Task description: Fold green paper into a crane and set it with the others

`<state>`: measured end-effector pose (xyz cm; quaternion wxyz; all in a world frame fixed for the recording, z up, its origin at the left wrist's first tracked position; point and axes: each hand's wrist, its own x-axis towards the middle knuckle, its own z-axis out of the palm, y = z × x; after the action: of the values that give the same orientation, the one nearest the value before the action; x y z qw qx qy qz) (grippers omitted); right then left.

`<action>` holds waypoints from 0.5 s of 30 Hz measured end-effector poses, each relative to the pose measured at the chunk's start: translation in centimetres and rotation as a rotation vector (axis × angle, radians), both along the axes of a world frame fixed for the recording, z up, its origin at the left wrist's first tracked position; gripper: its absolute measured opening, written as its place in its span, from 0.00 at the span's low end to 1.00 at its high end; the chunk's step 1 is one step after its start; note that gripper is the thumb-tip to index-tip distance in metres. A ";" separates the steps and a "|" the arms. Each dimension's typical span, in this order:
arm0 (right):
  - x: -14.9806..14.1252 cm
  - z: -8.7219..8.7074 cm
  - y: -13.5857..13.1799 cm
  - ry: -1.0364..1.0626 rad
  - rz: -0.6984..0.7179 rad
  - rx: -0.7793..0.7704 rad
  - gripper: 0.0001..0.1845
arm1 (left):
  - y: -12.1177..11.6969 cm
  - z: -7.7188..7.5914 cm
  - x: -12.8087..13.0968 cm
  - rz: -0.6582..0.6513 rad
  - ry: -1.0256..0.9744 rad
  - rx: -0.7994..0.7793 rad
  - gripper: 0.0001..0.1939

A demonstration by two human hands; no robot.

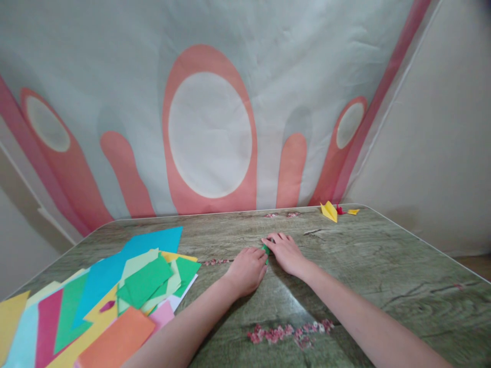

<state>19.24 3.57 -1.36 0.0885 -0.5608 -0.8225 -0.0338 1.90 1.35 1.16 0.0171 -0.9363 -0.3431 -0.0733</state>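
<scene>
A small piece of green paper (266, 249) shows between my two hands, low over the middle of the wood-patterned table (368, 266). My left hand (246, 269) is closed at its left side, fingers bent over it. From the right, my right hand (286, 252) reaches to the same piece with thumb and fingers curled on it. Most of the paper is hidden under the fingers, so its folded shape cannot be made out.
Many coloured sheets lie heaped at the left, with green paper (148, 278), blue paper (153, 243) and orange paper (115, 337). A small dark pink piece (107, 306) rests on them. Near the far right edge are a yellow folded paper (329, 211) and a red folded piece (340, 210).
</scene>
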 end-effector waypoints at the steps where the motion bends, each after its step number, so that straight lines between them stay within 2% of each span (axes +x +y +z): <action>1: 0.0 0.0 0.0 0.010 -0.004 -0.004 0.22 | 0.0 0.0 0.0 -0.001 -0.003 -0.001 0.16; 8: 0.6 -0.3 -0.7 0.120 -0.003 0.011 0.24 | -0.1 -0.1 -0.1 0.013 -0.009 0.012 0.15; 15: 0.9 -0.1 -2.4 0.077 0.151 0.056 0.19 | -0.3 0.0 -0.1 0.049 0.000 0.020 0.14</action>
<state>20.18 1.15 -1.48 0.1380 -0.4955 -0.8571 -0.0282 1.78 1.07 1.18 0.0282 -0.9275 -0.3649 -0.0761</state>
